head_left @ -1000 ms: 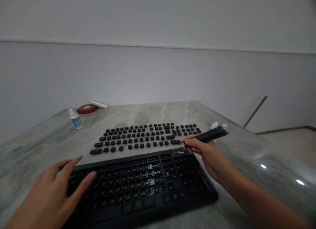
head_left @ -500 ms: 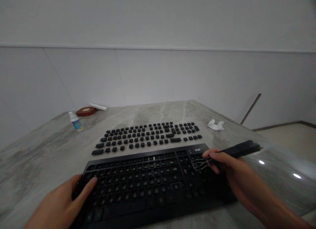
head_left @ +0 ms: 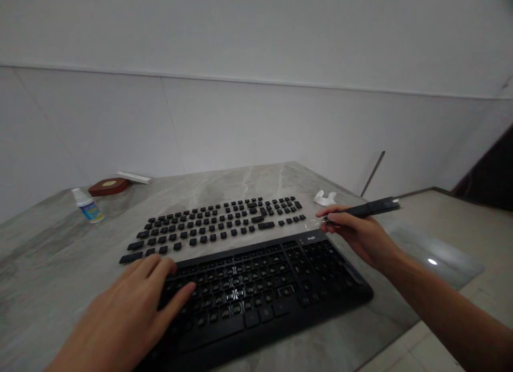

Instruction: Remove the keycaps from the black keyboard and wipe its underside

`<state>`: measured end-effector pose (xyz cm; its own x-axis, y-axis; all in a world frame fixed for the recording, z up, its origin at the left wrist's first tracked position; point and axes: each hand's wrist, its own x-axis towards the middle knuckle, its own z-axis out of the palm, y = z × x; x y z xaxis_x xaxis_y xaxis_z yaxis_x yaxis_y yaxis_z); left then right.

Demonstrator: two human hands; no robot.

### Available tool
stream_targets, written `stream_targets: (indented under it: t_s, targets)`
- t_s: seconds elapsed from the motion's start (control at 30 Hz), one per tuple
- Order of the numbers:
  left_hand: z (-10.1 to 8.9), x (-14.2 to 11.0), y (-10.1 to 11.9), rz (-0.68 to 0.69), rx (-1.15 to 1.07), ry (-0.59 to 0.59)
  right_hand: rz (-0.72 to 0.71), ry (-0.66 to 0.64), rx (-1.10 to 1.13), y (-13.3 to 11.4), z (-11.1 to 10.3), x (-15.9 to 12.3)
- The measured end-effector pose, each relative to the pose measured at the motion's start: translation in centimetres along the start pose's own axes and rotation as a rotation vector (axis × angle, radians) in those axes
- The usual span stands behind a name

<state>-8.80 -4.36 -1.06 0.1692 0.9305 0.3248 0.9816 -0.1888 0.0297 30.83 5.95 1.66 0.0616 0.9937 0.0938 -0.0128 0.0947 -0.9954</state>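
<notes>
A black keyboard (head_left: 256,286) with most of its keycaps off lies before me on the marbled table. My left hand (head_left: 132,302) grips its left end, thumb over the top and fingers at the far edge. In my right hand (head_left: 356,230) is a wire keycap puller (head_left: 366,208), its black handle pointing right and its thin wire loops toward the left. The wires are blurred, just past the keyboard's far right corner and close to the loose keycaps (head_left: 216,227). Those black caps are laid out in rows behind the keyboard.
A white plastic piece (head_left: 324,198) sits behind my right hand. At the back left stand a small spray bottle (head_left: 88,206), a reddish-brown box (head_left: 109,186) and a white strip (head_left: 133,177). The marbled table (head_left: 52,265) meets a pale wall (head_left: 216,126).
My right hand has carried the keycap puller from above the keyboard's right part to beyond its far edge. My left hand has shifted along the keyboard's left end. The view has turned right.
</notes>
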Motion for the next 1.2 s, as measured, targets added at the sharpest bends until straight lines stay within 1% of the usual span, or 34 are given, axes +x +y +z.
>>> stream_targets:
  t_s: [0.03, 0.1, 0.17, 0.2, 0.23, 0.27, 0.37, 0.43, 0.5, 0.57, 0.6, 0.7, 0.77, 0.8, 0.87, 0.97, 1.0, 1.13, 1.2]
  targets:
    - [0.0, 0.2, 1.0, 0.135, -0.054, 0.054, -0.010, -0.009, -0.015, 0.5, 0.0, 0.2]
    - [0.0, 0.5, 2.2, 0.404, -0.156, 0.059, -0.007, -0.007, -0.057, 1.8, 0.0, 0.2]
    - [0.1, 1.0, 2.2, 0.610, -0.222, 0.046, -0.001, -0.008, -0.095, 2.8, 0.0, -0.1]
    - [0.2, 1.2, 1.8, 0.663, -0.248, 0.060, -0.007, -0.019, -0.116, 2.9, 0.0, -0.4]
    - [0.3, 1.5, 1.1, 0.681, -0.271, 0.078, -0.021, -0.039, -0.145, 2.8, 0.1, -0.6]
    - [0.5, 1.8, 0.3, 0.666, -0.295, 0.090, -0.039, -0.070, -0.180, 2.4, 0.4, -0.9]
    - [0.9, 2.4, -1.8, 0.584, -0.360, 0.099, -0.100, -0.203, -0.273, 0.6, 1.2, -1.5]
    - [0.9, 2.4, -2.6, 0.557, -0.380, 0.070, -0.128, -0.285, -0.288, -0.1, 1.5, -1.7]
    - [0.8, 2.1, -2.9, 0.523, -0.376, 0.048, -0.123, -0.308, -0.253, 0.1, 1.1, -1.9]
    - [0.6, 1.6, -2.8, 0.509, -0.357, 0.036, -0.097, -0.257, -0.243, 1.1, 0.2, -2.3]
    - [0.6, 1.4, -2.7, 0.511, -0.349, 0.033, -0.088, -0.204, -0.270, 1.8, -0.4, -2.6]
    - [0.6, 1.0, -2.1, 0.506, -0.341, 0.019, -0.056, 0.028, -0.390, 3.8, -2.1, -3.2]
    - [0.7, 0.9, -1.8, 0.505, -0.333, 0.006, -0.015, 0.134, -0.358, 4.6, -2.7, -3.5]
    - [0.7, 0.9, -1.6, 0.523, -0.327, -0.005, 0.013, 0.148, -0.303, 4.8, -2.8, -3.5]
    - [0.8, 0.7, -1.4, 0.555, -0.324, -0.017, 0.070, 0.118, -0.178, 5.0, -2.7, -3.5]
    - [1.0, 0.4, -0.8, 0.505, -0.368, 0.020, 0.121, 0.046, -0.053, 5.0, -2.5, -3.4]
    - [1.0, 0.4, -0.6, 0.502, -0.378, 0.014, 0.127, 0.022, -0.030, 5.0, -2.6, -3.4]
    - [0.8, 0.7, 0.6, 0.637, -0.368, -0.104, 0.152, -0.079, 0.021, 4.8, -2.8, -3.3]
    - [0.4, 0.9, 1.4, 0.683, -0.372, -0.140, 0.160, -0.117, 0.045, 4.7, -2.5, -3.4]
